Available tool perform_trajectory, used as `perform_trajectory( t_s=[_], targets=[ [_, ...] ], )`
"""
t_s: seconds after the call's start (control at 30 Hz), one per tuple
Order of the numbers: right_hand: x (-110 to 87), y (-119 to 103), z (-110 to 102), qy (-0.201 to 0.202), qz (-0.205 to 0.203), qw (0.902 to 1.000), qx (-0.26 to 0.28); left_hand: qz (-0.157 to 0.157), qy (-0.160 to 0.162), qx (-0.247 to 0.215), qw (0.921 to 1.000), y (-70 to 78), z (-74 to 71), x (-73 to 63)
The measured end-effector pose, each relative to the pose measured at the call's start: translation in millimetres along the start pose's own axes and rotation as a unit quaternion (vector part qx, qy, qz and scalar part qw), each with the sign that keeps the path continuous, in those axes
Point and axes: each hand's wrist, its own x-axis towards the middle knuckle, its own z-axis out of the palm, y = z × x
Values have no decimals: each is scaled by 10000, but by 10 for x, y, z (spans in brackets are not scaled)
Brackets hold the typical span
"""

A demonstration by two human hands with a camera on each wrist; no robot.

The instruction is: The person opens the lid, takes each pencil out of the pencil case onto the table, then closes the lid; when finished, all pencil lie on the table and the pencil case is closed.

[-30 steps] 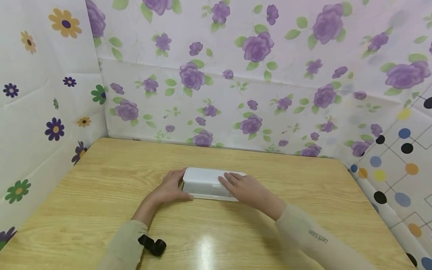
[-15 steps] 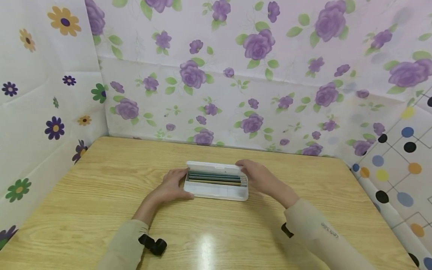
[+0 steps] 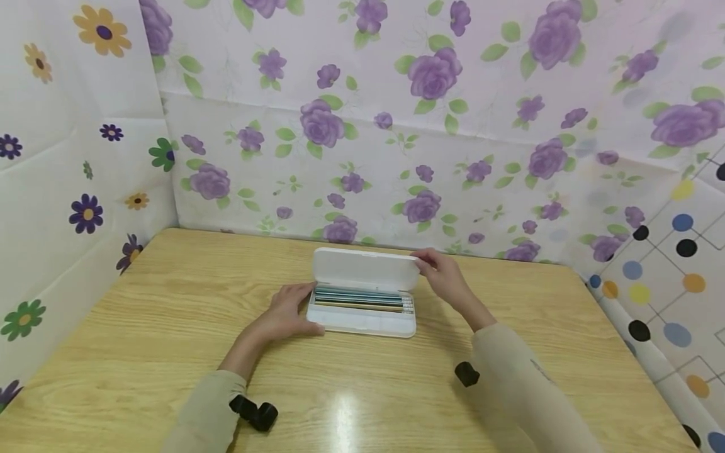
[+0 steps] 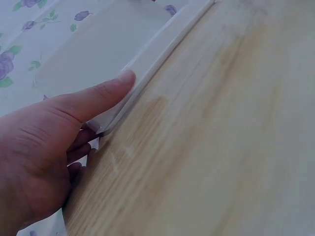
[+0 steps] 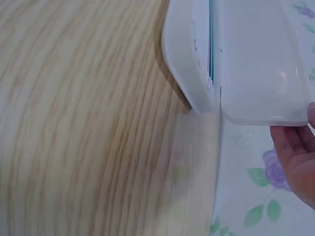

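A white plastic pencil case [image 3: 362, 323] lies on the table with its lid [image 3: 365, 269] raised at the back. Inside, several pencils [image 3: 359, 302] lie side by side along the rear, in teal, dark and yellowish tones. My left hand [image 3: 283, 313] grips the case's left end, its thumb [image 4: 110, 93] at the front edge and the fingers partly hidden behind. With thumb and fingers, my right hand [image 3: 444, 283] pinches the lid's upper right corner. In the right wrist view that hand [image 5: 300, 164] holds the lid [image 5: 263, 64] by its end.
The wooden table [image 3: 351, 377] runs back to a wall sheet [image 3: 385, 163] with purple flowers. Patterned sheets stand at left [image 3: 51, 189] and right [image 3: 680, 283]. Black wrist devices [image 3: 255, 413] sit by both sleeves.
The lid has swung from nearly closed to upright, showing the pencils. My right hand moved from the front of the case to the lid's corner and rose with it. My left hand stayed put.
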Motion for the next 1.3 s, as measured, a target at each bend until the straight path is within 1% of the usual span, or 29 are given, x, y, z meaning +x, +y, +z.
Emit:
perform_trajectory(
  t_s=[0.07, 0.17, 0.27, 0.33, 0.57, 0.63, 0.73, 0.93, 1.17, 1.3],
  targets=[
    [38, 27, 8, 14, 199, 9991, 380, 86, -3, 9, 10000, -2, -3, 2],
    [93, 70, 21, 13, 420, 9958, 818, 107, -70, -32, 9999, 0, -10, -1],
    [141, 109, 40, -22, 495, 9940, 975, 61, -132, -25, 9999, 4, -22, -8],
    [171, 131, 61, 29, 558, 9929, 1048, 33, -156, -20, 9999, 3, -28, -12],
    [241, 228, 170, 576, 682, 9873, 1311, -56, -181, 8, 9998, -5, -28, -16],
    [257, 257, 195, 653, 730, 9873, 1255, -56, -190, 26, 9998, -6, -27, -17],
    [274, 284, 227, 658, 919, 9871, 1132, -39, -190, 45, 9998, -5, -25, -16],
    [297, 332, 258, 507, 1344, 9862, 821, 2, -177, 68, 9998, 11, -18, -7],
    [332, 424, 308, 368, 1456, 9881, 336, -96, -144, -32, 9998, 10, -13, -17],
    [351, 470, 327, 225, 1654, 9859, 70, -55, -162, -34, 9998, 10, -18, -12]
  ],
)
